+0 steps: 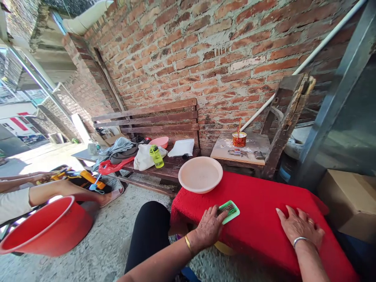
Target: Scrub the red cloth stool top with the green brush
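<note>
A green scrubbing brush (232,211) shows its bristles beside the fingers of my left hand (210,225). That hand is closed on the brush's near end, over the front edge of a table with a red cloth (258,211). Flat on the cloth to the right lies my right hand (301,229), fingers spread and holding nothing. Behind my left hand, a pale pink basin (200,175) stands at the table's far left corner.
Behind the table is a small wooden stand (220,150) with a red tin (239,139) and padlocks (258,155). A bench (170,166) carries bags and a green bottle (156,156). A red tub (49,231) and another person's leg (64,192) are at left.
</note>
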